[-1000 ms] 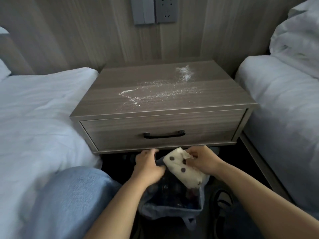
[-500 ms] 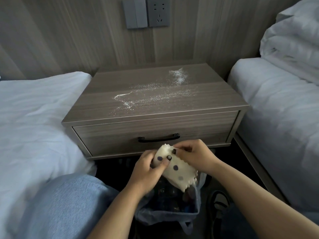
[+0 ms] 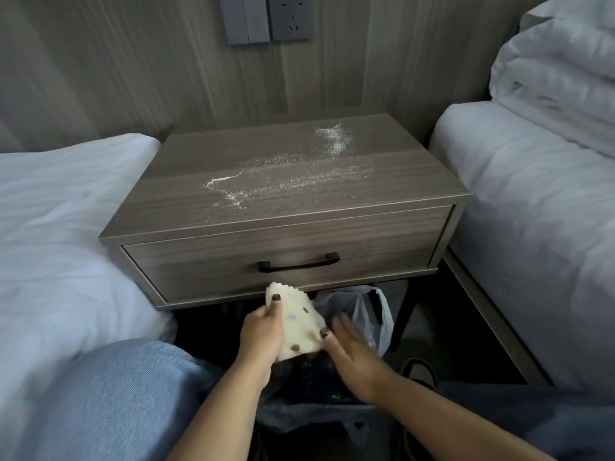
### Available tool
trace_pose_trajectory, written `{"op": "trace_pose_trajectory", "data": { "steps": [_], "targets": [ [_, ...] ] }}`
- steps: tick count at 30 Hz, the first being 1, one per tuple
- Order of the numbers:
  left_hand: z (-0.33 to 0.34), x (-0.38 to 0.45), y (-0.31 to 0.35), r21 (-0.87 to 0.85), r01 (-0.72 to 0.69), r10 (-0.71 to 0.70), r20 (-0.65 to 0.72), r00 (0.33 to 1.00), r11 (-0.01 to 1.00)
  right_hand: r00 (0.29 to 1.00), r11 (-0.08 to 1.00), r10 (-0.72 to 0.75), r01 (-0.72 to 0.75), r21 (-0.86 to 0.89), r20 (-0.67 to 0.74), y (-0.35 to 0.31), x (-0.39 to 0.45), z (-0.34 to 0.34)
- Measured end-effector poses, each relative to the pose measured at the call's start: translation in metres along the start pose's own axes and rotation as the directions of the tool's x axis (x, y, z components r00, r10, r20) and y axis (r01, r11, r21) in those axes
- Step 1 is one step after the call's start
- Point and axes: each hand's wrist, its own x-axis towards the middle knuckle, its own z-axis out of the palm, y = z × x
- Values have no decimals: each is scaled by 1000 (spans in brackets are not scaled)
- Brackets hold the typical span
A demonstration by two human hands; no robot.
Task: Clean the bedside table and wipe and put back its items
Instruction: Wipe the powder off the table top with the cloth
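Cloth (image 3: 298, 322) pinched by left hand (image 3: 263, 334) fingers | right hand (image 3: 352, 352) fingers spread, blurred | powder (image 3: 293, 176) on table (image 3: 186, 207)

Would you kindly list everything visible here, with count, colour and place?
wood-grain bedside table: one, grey-brown, centre, between the beds
spilled powder: one patch, white, on the tabletop
drawer handle: one, black, drawer front
white-sheeted beds: two, either side
folded duvet: one, white, on the right bed
wall switch and socket: grey, above the table
bag-lined bin: one, dark, below the table
dotted cream cloth: one, over the bin
left hand: grips the cloth
right hand: open, beside the cloth
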Motion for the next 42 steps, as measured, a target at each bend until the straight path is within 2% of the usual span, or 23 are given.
{"op": "trace_pose_trajectory", "data": {
  "steps": [1,2,5,6,7,9,10,12,14,15,19,21,23,26,28,30,31,33,34,36,38,40,42],
  "targets": [
    [-1,0,0,41,10,-10,-17,1000,999,997,998,66,-65,19,-39,2,1,-2],
    [-2,1,-1,63,26,-25,-10,1000,998,996,1000,19,-18,8,-88,-1,-1,-4],
    [1,0,2,54,125,-129,89,988,991,930,933,-359,358,-33,-74,-19,-11,-10],
    [2,-1,4,29,139,-142,106,984,990,925,925,-380,379,-13,-30,-18,-12,-6],
    [1,-2,5,15,130,-131,113,985,991,947,946,-322,322,30,-14,-15,-12,-3],
    [-3,-3,10,41,60,-63,94,994,997,996,971,-55,69,231,-68,-9,-5,0],
    [-6,-7,14,64,14,-19,74,997,998,993,928,77,-39,372,-89,-11,-3,-4],
    [-11,-16,24,47,-51,47,97,994,998,971,758,232,-138,637,-66,-19,0,-19],
    [-11,-27,35,-22,-108,110,179,978,994,969,550,240,-179,816,51,-34,-6,-35],
    [-11,-32,40,-54,-134,142,206,968,990,975,486,207,-174,857,80,-44,-13,-44],
    [-15,-54,63,-111,-339,357,264,896,934,992,381,118,-76,921,33,-76,-40,-80],
    [-18,-61,77,-82,-503,504,286,815,860,994,295,88,-94,951,71,-86,-51,-99],
    [-18,-66,94,-30,-636,613,303,729,771,994,275,63,-99,956,85,-99,-60,-116],
    [-19,-60,122,11,-757,721,296,627,653,993,295,79,58,954,-85,-122,-65,-151],
    [-16,-54,140,-20,-770,749,249,614,638,937,362,163,235,902,-309,-134,-59,-182],
    [-9,-46,153,34,-809,784,227,578,587,784,541,272,355,762,-558,-143,-43,-216],
    [-5,-40,158,92,-834,802,236,549,544,689,657,295,357,664,-663,-145,-29,-233],
    [5,-27,163,198,-872,828,275,488,448,552,861,217,281,424,-805,-146,6,-264],
    [9,-19,164,246,-884,840,289,459,398,526,930,136,225,292,-839,-144,27,-277],
    [13,-7,166,380,-883,885,257,388,277,545,998,-2,49,30,-838,-136,70,-295],
    [15,5,169,500,-844,924,197,327,192,608,985,-55,-98,-143,-792,-125,119,-309],
    [18,16,169,562,-815,942,177,286,142,640,974,-48,-140,-178,-767,-117,162,-320],
    [23,24,166,605,-789,946,183,266,105,632,977,8,-169,-127,-775,-113,195,-327]
  ]
}}
